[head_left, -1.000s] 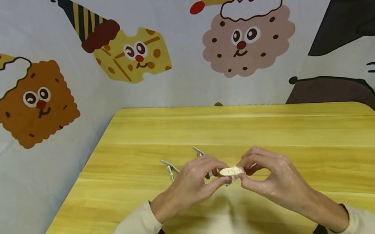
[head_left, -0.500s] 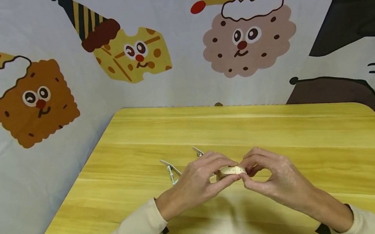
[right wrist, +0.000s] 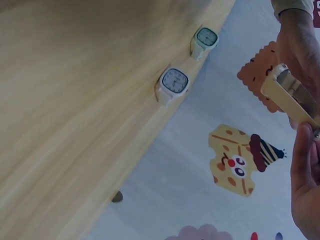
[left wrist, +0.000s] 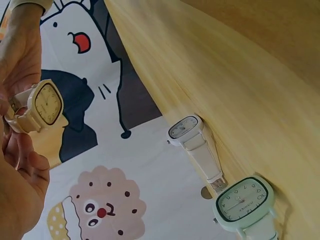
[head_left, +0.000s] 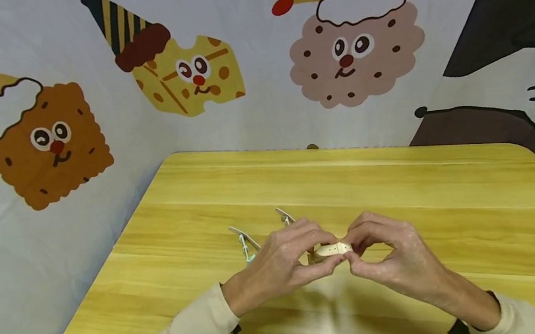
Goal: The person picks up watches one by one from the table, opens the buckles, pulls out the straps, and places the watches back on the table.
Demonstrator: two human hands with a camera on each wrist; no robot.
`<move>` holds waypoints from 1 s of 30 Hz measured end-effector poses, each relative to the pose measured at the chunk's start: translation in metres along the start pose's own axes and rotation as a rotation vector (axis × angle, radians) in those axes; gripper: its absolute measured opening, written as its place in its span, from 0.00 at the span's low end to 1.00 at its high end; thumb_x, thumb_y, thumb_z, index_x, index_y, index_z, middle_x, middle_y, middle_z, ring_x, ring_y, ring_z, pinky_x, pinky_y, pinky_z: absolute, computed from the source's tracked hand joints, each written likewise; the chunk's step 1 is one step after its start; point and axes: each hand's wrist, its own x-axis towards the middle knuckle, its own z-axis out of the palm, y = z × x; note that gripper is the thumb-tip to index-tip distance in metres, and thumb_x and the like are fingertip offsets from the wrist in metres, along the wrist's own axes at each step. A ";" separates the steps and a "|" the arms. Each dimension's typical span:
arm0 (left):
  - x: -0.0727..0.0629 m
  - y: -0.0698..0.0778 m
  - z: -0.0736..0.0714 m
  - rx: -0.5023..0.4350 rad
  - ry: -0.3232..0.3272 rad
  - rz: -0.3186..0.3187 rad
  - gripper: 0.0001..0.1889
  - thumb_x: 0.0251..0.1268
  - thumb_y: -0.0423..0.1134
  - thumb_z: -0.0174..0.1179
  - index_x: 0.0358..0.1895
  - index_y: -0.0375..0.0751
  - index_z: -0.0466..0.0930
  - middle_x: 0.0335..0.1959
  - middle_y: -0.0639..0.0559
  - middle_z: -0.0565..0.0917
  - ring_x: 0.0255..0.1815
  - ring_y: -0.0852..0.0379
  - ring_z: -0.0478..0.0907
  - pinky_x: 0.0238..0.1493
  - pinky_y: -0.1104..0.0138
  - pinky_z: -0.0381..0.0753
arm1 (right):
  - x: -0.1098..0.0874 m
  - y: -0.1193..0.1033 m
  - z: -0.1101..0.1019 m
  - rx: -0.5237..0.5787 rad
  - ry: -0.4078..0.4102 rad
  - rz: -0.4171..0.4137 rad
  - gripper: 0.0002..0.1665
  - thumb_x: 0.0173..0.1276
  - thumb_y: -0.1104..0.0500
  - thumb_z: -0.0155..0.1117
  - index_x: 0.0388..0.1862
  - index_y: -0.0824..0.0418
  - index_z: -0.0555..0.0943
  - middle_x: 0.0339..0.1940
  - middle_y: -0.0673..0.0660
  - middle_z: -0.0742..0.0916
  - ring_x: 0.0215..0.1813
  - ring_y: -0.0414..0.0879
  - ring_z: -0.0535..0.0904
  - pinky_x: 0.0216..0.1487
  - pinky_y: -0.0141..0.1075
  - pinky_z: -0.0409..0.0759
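Note:
Both hands hold a cream wristwatch above the table. In the head view, its punched strap runs between the fingertips, with a keeper loop around it. My left hand pinches the strap from the left, thumb below and fingers above. On the other side my right hand pinches the strap end, its fingertips close to the left ones. The strap is closed into a ring, and the squarish dial faces outward in the left wrist view. The right wrist view shows the watch from its side. Fingers hide the buckle.
On the wooden table beyond my left hand stand two more watches, a white one and a mint green one. A cartoon-printed cloth hangs behind the table's far edge.
My left hand has moved a little right along the strap, bringing its fingertips up to the right hand's. The right hand has hardly moved, and the two standing watches stay put.

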 end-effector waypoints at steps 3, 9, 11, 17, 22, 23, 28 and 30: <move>-0.001 0.001 -0.001 0.008 0.002 0.008 0.08 0.67 0.35 0.69 0.46 0.38 0.85 0.37 0.55 0.85 0.35 0.69 0.72 0.36 0.83 0.72 | -0.001 0.004 0.005 0.039 0.061 -0.043 0.23 0.44 0.82 0.65 0.38 0.62 0.85 0.33 0.54 0.84 0.30 0.42 0.81 0.33 0.30 0.84; -0.002 0.000 0.000 0.041 0.015 0.024 0.09 0.66 0.34 0.70 0.46 0.37 0.85 0.38 0.54 0.86 0.35 0.67 0.74 0.37 0.82 0.73 | -0.001 0.000 0.010 -0.012 0.104 -0.004 0.24 0.42 0.82 0.65 0.35 0.60 0.85 0.32 0.53 0.84 0.31 0.43 0.82 0.33 0.30 0.84; -0.003 -0.002 0.000 0.064 0.010 0.030 0.09 0.65 0.34 0.71 0.46 0.37 0.85 0.37 0.54 0.85 0.35 0.66 0.75 0.37 0.82 0.74 | 0.001 -0.003 0.009 -0.084 0.062 0.033 0.22 0.45 0.79 0.66 0.36 0.57 0.85 0.35 0.50 0.84 0.33 0.41 0.83 0.33 0.30 0.85; -0.006 -0.004 0.001 0.221 -0.059 0.068 0.11 0.65 0.37 0.71 0.46 0.37 0.84 0.37 0.55 0.84 0.34 0.64 0.73 0.37 0.85 0.69 | 0.007 -0.008 0.000 -0.305 -0.106 0.018 0.15 0.52 0.70 0.67 0.35 0.53 0.82 0.35 0.44 0.81 0.33 0.36 0.81 0.31 0.24 0.82; -0.007 -0.002 0.004 0.261 -0.105 0.058 0.11 0.67 0.40 0.69 0.47 0.38 0.83 0.37 0.56 0.83 0.35 0.64 0.72 0.36 0.85 0.67 | 0.007 -0.012 0.000 -0.408 -0.156 0.009 0.15 0.47 0.69 0.68 0.33 0.53 0.79 0.33 0.42 0.79 0.31 0.33 0.78 0.26 0.20 0.78; -0.007 -0.001 0.004 0.261 -0.112 0.055 0.11 0.68 0.40 0.69 0.47 0.38 0.83 0.38 0.56 0.83 0.36 0.64 0.72 0.36 0.85 0.67 | 0.007 -0.013 0.000 -0.410 -0.165 0.027 0.16 0.46 0.69 0.68 0.33 0.52 0.79 0.32 0.42 0.78 0.31 0.33 0.78 0.26 0.20 0.78; -0.007 0.000 0.003 0.287 -0.128 0.070 0.12 0.68 0.41 0.69 0.48 0.39 0.83 0.38 0.56 0.83 0.36 0.63 0.72 0.36 0.84 0.67 | 0.008 -0.020 -0.001 -0.302 -0.188 0.177 0.19 0.49 0.72 0.69 0.33 0.49 0.78 0.33 0.40 0.79 0.34 0.35 0.80 0.25 0.25 0.81; -0.006 0.001 0.001 0.313 -0.135 0.085 0.12 0.68 0.42 0.69 0.47 0.39 0.84 0.38 0.57 0.83 0.35 0.63 0.71 0.36 0.83 0.67 | 0.007 -0.021 0.000 -0.236 -0.180 0.224 0.20 0.51 0.74 0.69 0.33 0.49 0.79 0.34 0.40 0.79 0.36 0.37 0.82 0.27 0.27 0.82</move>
